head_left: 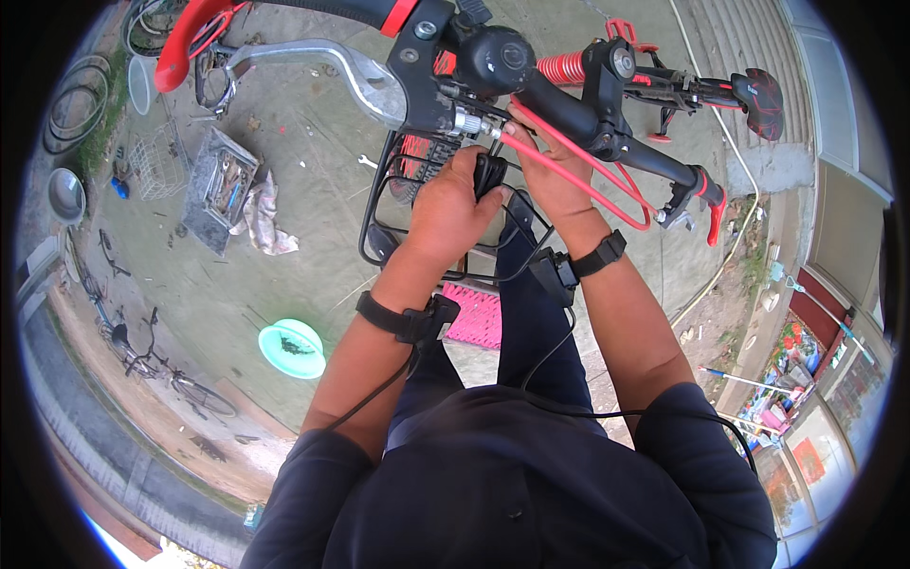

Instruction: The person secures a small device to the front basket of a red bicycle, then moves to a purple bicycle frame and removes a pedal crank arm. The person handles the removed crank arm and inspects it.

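Note:
Right below me is a bicycle's handlebar (559,104), with a silver brake lever (332,62), a black bell (495,61) and looping red brake cables (588,182). My left hand (447,211) is closed round a dark ribbed piece (489,174), which looks like a bundle of black cord; its exact kind is unclear. Beside it, my right hand (557,185) reaches up under the red cables with its fingers curled near the cable end at the lever. What those fingers grip is hidden. A black wire basket or rack (372,213) sits beneath both hands, at the front wheel.
A grey tool tray (202,194) and a crumpled rag (268,218) lie on the ground at left, with a wrench (367,161) nearer. A mint-green basin (292,348) stands closer to me. The bike's saddle (758,102) is at far right. Cords run from both wrist straps.

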The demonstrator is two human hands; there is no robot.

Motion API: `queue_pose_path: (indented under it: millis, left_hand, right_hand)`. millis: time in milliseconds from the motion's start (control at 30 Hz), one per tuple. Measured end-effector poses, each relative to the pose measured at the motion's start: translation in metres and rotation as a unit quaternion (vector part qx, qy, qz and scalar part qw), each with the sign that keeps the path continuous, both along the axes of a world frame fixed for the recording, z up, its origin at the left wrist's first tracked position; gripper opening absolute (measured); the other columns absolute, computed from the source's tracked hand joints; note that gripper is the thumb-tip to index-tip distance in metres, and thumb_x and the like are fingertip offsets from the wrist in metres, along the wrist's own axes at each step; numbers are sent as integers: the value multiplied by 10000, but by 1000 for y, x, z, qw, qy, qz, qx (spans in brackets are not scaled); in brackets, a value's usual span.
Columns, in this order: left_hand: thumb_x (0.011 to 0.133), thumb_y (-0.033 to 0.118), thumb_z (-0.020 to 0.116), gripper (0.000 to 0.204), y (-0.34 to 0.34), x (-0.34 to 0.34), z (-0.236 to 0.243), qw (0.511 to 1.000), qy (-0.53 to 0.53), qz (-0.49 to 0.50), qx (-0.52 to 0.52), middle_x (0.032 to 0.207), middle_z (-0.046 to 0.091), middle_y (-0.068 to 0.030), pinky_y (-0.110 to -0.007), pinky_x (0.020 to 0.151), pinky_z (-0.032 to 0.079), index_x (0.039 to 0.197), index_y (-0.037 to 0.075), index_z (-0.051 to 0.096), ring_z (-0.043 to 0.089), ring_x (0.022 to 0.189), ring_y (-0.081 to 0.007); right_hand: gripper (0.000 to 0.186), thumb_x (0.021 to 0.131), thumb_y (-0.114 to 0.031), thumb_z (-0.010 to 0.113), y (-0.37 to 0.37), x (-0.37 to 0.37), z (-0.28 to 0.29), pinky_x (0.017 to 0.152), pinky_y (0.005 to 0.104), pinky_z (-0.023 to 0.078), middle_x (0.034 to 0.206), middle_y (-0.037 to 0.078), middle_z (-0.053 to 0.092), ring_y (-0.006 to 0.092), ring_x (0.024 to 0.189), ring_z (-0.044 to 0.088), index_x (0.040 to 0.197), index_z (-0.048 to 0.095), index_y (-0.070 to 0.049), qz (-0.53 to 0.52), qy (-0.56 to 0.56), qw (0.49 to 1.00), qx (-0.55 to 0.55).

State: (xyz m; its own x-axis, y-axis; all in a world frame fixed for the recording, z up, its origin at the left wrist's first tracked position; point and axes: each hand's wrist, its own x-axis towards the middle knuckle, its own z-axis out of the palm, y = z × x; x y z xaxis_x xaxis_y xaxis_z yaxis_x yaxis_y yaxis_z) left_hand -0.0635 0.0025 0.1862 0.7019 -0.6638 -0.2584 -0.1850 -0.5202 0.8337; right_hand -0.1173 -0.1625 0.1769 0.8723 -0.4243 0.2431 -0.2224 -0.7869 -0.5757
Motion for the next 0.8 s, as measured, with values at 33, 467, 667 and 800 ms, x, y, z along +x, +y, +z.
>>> queue_pose_path:
  millis: [33,467,667,800]
  left_hand:
    - [838,206,742,525,-1,-1,1,1000,-20,12,-5,916,662,-162,-383,759,533,1257,-13,513,663,813,-274]
    - [883,177,679,295,1,20,9,797,567,156,-139,998,652,-73,-297,692,534,1108,-3,615,656,825,-179]
    - [820,240,771,497,-3,14,-2,922,371,89,-64,933,662,-91,-300,677,521,1132,-88,566,677,826,-181]
    - [763,234,819,604,-7,4,-12,985,128,107,-43,874,667,-101,-288,677,516,1153,-136,544,646,777,-152]
  right_hand:
    - [267,881,-161,743,0,0,0,874,315,516,1065,88,733,208,986,682,1134,716,-81,-8,3,1000,17]
    - [297,922,-177,705,1,0,1,870,316,510,1107,91,723,189,1007,671,1203,688,-85,-3,0,997,76]
    - [293,923,-181,703,2,-2,2,866,318,511,1103,93,724,184,1005,672,1200,689,-84,-12,19,994,108]
    - [286,914,-186,713,3,-2,-2,849,322,520,1085,96,729,186,982,681,1180,700,-82,-24,13,994,106]
